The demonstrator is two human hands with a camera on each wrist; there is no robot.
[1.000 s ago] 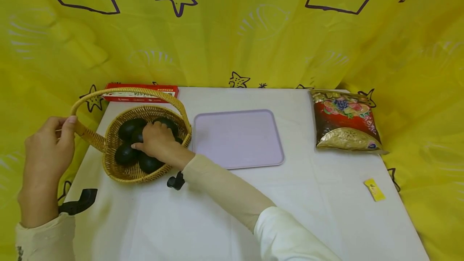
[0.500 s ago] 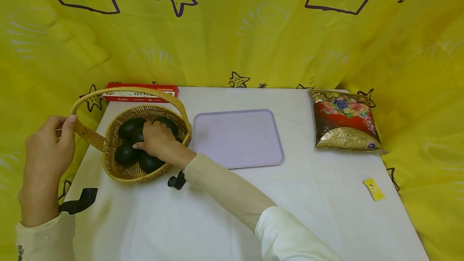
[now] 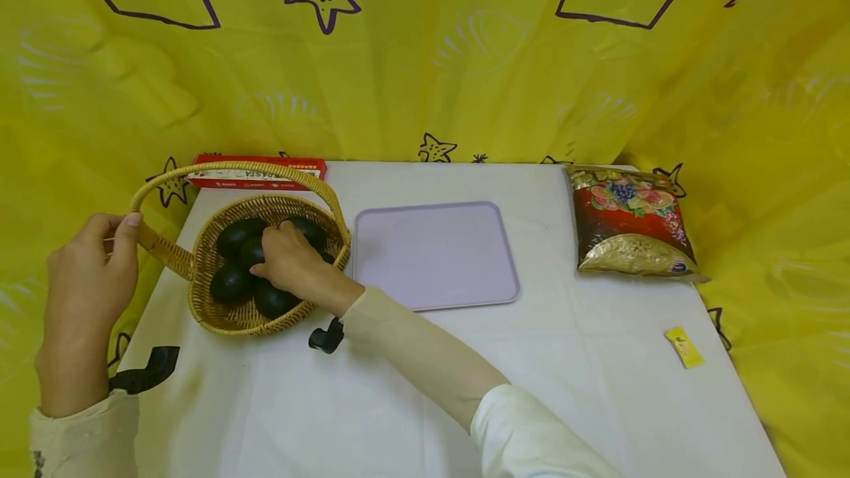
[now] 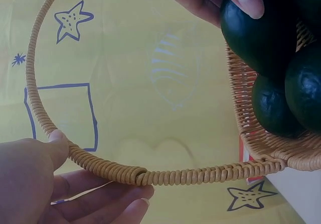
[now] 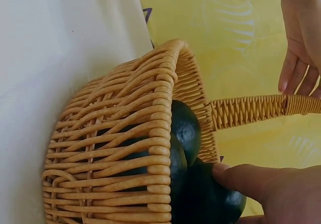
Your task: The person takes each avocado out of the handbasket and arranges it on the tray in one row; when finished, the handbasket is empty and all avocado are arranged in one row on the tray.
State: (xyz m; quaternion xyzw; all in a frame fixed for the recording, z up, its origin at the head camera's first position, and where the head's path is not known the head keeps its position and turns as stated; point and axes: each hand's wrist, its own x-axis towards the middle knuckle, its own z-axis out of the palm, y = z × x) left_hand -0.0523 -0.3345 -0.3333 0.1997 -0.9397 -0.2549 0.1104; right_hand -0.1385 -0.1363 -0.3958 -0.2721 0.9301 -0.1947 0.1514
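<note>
A wicker basket [image 3: 219, 316] sits at the left end of the white surface [image 3: 412, 389], its arched handle [image 3: 232, 167] rising over the bowl. Inside lie several dark green round fruits [image 3: 229, 282], packed close and touching one another. Just right of the basket lies a flat lilac tray [image 3: 438, 253] with nothing on it.

The left hand [image 3: 89, 279] has its grip closed on the handle near where it joins the rim: thumb on top, fingers curled beneath. The right hand [image 3: 288, 260] reaches into the basket and its grip is closed around one fruit in the middle of the pile, fingers bent over the top of it. That fruit is still down among the others, inside the basket.

The left wrist view shows the handle [image 4: 150, 176] from below, pinched between the thumb and fingers of the left hand [image 4: 30, 184], and a fingertip of the right hand pressed against a fruit [image 4: 258, 33] above the rim. The right wrist view shows the woven wall of the basket [image 5: 115, 148] side on, with the right hand's thumb against a fruit [image 5: 210, 199] at the open edge, which the head view hides under the hand.

At the back left lies a red box [image 3: 259, 172]. On the right lies a red and gold bag [image 3: 631, 223], and nearer the front a small yellow packet [image 3: 685, 347]. A yellow cloth [image 3: 425, 50] hangs behind.
</note>
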